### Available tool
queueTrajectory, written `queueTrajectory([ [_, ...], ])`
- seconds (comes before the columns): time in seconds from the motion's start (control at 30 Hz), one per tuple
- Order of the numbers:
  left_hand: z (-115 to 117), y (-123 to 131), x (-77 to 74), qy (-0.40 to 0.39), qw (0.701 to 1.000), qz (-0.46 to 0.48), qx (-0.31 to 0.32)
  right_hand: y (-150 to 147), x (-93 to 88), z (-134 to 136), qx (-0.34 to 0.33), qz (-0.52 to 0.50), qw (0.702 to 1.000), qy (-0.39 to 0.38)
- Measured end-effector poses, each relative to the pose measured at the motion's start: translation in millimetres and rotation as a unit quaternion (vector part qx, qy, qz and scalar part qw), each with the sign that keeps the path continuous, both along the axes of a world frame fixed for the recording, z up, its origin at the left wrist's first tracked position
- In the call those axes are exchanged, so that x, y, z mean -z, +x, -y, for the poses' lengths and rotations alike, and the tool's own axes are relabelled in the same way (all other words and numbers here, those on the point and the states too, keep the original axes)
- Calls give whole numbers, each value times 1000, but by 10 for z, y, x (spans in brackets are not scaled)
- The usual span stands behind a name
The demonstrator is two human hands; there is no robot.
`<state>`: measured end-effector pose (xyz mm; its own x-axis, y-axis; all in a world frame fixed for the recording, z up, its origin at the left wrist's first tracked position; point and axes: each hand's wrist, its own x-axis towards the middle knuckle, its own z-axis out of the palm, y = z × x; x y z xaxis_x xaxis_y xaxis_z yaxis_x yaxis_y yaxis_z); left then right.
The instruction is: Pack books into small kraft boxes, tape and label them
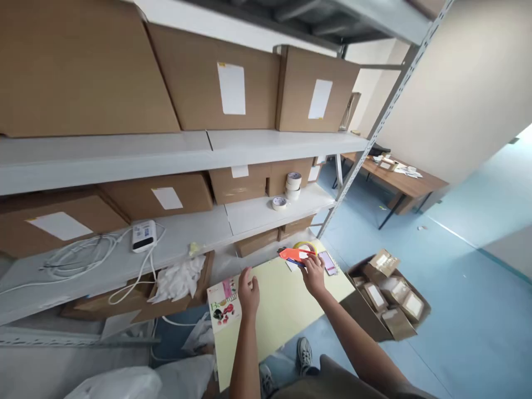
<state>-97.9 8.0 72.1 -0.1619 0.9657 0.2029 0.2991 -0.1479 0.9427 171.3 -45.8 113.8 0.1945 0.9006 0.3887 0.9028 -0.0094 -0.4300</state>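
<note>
My right hand (313, 275) is closed around the rear end of an orange-red utility knife (293, 254), whose dark tip points left. A thin blue pen-like stick (296, 262) shows just below the knife; whether my fingers hold it too, I cannot tell. Over the left part of the pale yellow tabletop (274, 327), my left hand (248, 295) is raised with thumb and fingers apart and nothing in it. Behind the knife is a yellow ring (306, 244), perhaps a tape roll. A purple-screened phone-like item (328, 262) lies right of my right hand.
A printed booklet (224, 306) covers the table's left corner. Ahead stands a metal shelf (266, 148) with cardboard boxes, white tape rolls (293, 186) and a white device (144, 236) with cables. An open carton (366, 316) of small boxes sits on the floor at right.
</note>
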Motion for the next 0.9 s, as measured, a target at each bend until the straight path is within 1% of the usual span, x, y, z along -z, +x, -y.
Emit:
queueTrajectory([
  [0.1, 46, 137, -40, -7, 1000, 2, 8, 189, 205, 390, 9, 0, 999, -35],
  [0.17, 103, 203, -43, -12, 1000, -3, 13, 308, 354, 593, 17, 0, 998, -54],
  [0.23, 186, 256, -34, -19, 1000, -8, 14, 418, 506, 737, 21, 0, 997, -73],
  [0.3, 290, 307, -21, -28, 999, -12, 11, 522, 663, 826, 17, -3, 996, -93],
  [0.4, 472, 372, -3, -38, 999, -27, 2, 663, 926, 880, 8, -17, 992, -127],
  [0.53, 762, 368, 41, -51, 997, -57, -8, 821, 1347, 875, -5, -33, 983, -181],
  [0.7, 1221, 251, 147, -87, 991, -83, -66, 1020, 1858, 804, -34, -30, 965, -257],
  [0.8, 1485, 241, 206, -106, 986, -95, -91, 1147, 2068, 768, -31, -28, 956, -292],
  [0.9, 1642, 300, 241, -119, 984, -94, -93, 1237, 2155, 769, -20, -36, 948, -317],
])
